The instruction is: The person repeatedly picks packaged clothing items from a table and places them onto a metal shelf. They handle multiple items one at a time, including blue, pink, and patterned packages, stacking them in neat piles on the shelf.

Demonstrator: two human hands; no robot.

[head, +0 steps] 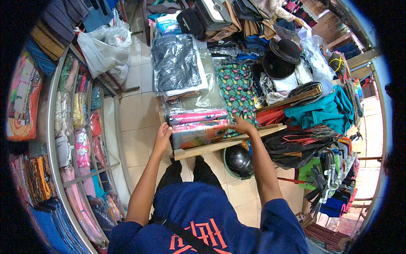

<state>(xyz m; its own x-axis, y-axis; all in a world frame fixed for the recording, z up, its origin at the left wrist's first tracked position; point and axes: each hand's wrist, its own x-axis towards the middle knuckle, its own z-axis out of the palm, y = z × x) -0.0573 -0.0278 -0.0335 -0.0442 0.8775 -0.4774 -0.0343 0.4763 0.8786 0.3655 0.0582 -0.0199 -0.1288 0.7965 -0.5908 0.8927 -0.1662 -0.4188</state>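
A plastic-wrapped folded cloth packet (199,136), printed in orange, grey and other colours, lies at the near edge of the goods table. My left hand (163,135) is at its left end with the fingers curled. Against its right end rests my right hand (241,125), thumb and fingers spread at the corner. The packet sits between both hands; their grip undersides are hidden. Just beyond it is a pink wrapped packet (199,116). Farther back lie a clear-bagged olive garment (207,92) and a bagged black garment (174,63). Green patterned fabric (237,90) is right of them.
A wooden plank (215,147) edges the table in front of me. Beneath it stands a tub holding a black helmet (238,161). Black hats (282,58) and school bags (212,19) are farther back. A glass display case (85,152) lines the left. Another person's hand (301,23) shows at top right.
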